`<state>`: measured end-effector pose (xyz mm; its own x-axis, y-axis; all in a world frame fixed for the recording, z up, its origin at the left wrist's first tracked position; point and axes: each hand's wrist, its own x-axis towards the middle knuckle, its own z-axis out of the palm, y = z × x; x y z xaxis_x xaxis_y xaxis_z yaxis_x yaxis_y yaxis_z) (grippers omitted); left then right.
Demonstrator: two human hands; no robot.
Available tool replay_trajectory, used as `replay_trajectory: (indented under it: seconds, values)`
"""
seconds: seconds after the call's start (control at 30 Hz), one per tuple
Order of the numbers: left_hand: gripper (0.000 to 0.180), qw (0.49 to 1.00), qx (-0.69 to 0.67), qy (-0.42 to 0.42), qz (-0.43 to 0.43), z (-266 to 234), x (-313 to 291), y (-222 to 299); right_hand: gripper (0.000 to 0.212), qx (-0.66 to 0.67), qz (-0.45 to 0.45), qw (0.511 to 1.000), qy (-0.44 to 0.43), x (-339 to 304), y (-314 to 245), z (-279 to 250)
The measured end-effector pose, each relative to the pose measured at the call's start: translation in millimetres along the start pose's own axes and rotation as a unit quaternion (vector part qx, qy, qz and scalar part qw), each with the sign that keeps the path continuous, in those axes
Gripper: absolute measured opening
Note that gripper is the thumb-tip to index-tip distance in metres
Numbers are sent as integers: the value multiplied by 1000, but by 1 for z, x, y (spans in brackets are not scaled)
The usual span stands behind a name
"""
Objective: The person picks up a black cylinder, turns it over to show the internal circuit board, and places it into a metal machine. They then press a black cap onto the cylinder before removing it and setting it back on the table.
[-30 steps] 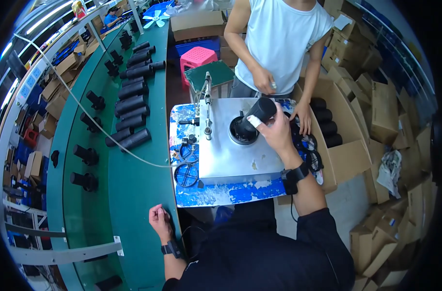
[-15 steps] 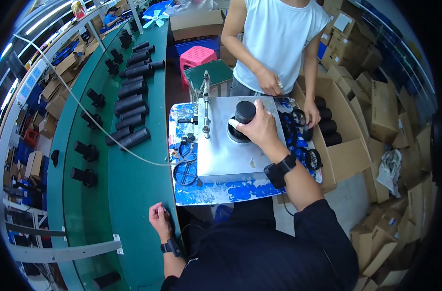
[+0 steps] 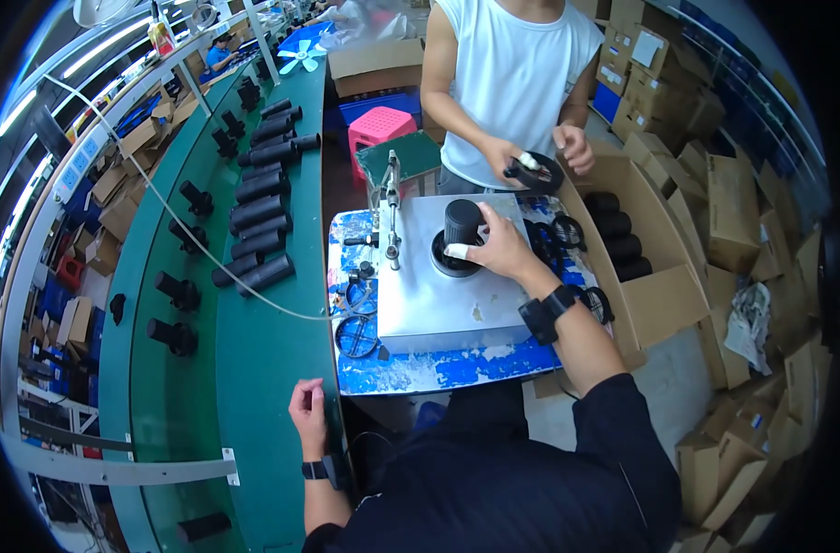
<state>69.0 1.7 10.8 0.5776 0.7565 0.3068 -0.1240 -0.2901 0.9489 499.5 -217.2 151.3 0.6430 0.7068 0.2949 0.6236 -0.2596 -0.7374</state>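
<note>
A black ribbed cylinder stands in a round, dark-rimmed seat on a silver metal box. My right hand grips its side, thumb and fingers curved around it, with a pale wrap on the thumb. Left of it, a metal toggle clamp is mounted on the box. My left hand lies at the edge of the green bench, its fingers curled in and nothing visible in them. Across the box, a co-worker's hands are around a black round part.
Black cylinders lie in a row on the bench; more stand on the green strip beside it. Black rings lie on the blue-and-white table. An open carton with black cylinders stands at right. A hose arcs overhead.
The co-worker has lifted a black round part from the right side of the table. My right hand stays at the cylinder, its fingers shifted slightly. The whole view has shifted a little.
</note>
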Motion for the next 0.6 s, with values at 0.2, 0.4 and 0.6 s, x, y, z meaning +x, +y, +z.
replay_trajectory:
  seconds: [0.2, 0.4, 0.6]
  values:
    - [10, 969, 132, -123, 167, 53, 98, 81, 88, -81, -17, 990, 113, -6, -23, 8]
    - [23, 939, 251, -181, 152, 110, 211, 32, 95, -61, -45, 996, 54, -2, -9, 0]
    - [46, 917, 320, -216, 99, 130, 280, -45, 93, -103, 15, 988, 118, -12, -17, 19]
